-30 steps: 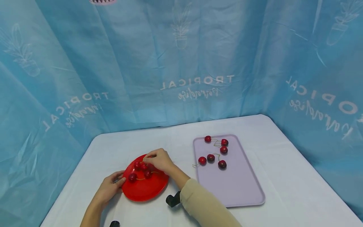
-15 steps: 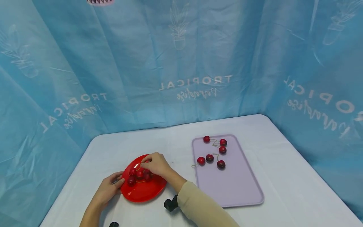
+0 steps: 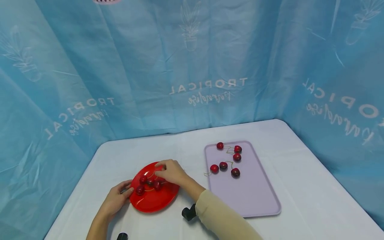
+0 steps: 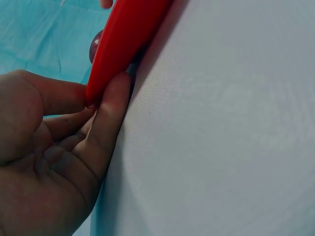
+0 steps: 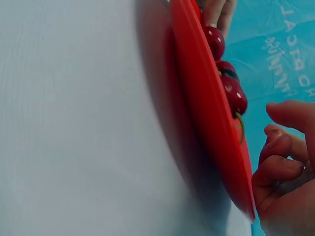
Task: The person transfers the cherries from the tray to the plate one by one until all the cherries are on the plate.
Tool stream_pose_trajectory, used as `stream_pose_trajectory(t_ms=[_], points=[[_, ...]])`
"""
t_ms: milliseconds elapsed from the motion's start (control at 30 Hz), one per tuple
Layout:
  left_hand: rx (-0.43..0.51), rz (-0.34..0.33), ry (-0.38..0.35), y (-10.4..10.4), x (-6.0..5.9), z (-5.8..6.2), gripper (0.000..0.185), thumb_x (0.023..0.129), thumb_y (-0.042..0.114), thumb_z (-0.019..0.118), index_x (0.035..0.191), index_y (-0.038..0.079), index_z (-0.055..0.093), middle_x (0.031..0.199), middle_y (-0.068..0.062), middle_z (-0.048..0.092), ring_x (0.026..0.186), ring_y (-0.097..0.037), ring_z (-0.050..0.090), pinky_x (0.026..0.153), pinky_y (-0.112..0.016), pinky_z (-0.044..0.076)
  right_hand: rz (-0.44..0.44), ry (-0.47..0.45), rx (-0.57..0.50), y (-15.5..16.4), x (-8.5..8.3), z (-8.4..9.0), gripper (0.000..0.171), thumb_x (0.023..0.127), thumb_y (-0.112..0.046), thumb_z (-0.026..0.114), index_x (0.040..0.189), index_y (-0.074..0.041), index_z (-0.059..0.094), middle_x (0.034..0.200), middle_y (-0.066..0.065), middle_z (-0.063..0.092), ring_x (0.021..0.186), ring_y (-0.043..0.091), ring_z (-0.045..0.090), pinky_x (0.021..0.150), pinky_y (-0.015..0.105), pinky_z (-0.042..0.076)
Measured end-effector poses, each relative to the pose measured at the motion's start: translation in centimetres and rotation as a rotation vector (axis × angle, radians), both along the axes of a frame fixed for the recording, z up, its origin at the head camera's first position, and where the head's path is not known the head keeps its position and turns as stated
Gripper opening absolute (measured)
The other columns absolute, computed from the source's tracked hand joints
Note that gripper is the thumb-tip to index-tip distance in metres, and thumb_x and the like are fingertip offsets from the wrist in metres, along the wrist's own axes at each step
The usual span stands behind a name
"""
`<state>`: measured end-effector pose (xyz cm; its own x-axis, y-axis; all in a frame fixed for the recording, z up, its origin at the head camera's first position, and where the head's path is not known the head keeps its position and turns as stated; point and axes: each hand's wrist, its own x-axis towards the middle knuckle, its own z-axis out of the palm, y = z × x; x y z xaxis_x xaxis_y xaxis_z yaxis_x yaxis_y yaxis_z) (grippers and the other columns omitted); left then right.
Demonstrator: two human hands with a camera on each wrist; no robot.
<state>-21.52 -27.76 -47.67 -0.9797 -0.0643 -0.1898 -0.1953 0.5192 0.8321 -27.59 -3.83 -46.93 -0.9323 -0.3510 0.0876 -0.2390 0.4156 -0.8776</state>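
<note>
The left hand (image 3: 115,199) held the rim of the red plate (image 3: 154,204) between thumb and fingers, keeping it in place. The right hand (image 3: 171,172) hovered over the cherries on the plate (image 3: 149,184) with curled fingers; I could not tell if it pinched a stem. The step seemed to be putting cherries on the plate. The next move probably needed a reach to the cherries on the lilac tray (image 3: 227,159). A white tablecloth (image 3: 300,186) covered the table, with a blue "TROPICAL" curtain (image 3: 210,66) behind.
</note>
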Motion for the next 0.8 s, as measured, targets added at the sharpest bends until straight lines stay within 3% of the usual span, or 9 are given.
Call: stream_pose_trajectory(t_ms=[267, 800], points=[[-0.013, -0.001, 0.005, 0.0, -0.1, -0.2, 0.046, 0.096, 0.011, 0.057, 0.138, 0.0, 0.043, 0.13, -0.025, 0.048, 0.093, -0.025, 0.063, 0.072, -0.033, 0.057, -0.001, 0.053, 0.008, 1.6, -0.5, 0.5, 0.02, 0.087, -0.027, 0.07, 0.105, -0.018, 0.074, 0.069, -0.003, 0.056, 0.061, 0.012, 0.049, 0.049, 0.022, 0.043], [0.007, -0.01, 0.012, 0.2, 0.2, 0.1, 0.047, 0.096, 0.012, 0.057, 0.139, -0.001, 0.042, 0.128, -0.025, 0.048, 0.092, -0.024, 0.062, 0.072, -0.031, 0.057, -0.033, 0.068, -0.015, 4.6, -0.1, 0.8, 0.015, 0.088, -0.027, 0.068, 0.1, -0.018, 0.074, 0.074, -0.004, 0.058, 0.064, 0.014, 0.053, 0.051, 0.025, 0.048]])
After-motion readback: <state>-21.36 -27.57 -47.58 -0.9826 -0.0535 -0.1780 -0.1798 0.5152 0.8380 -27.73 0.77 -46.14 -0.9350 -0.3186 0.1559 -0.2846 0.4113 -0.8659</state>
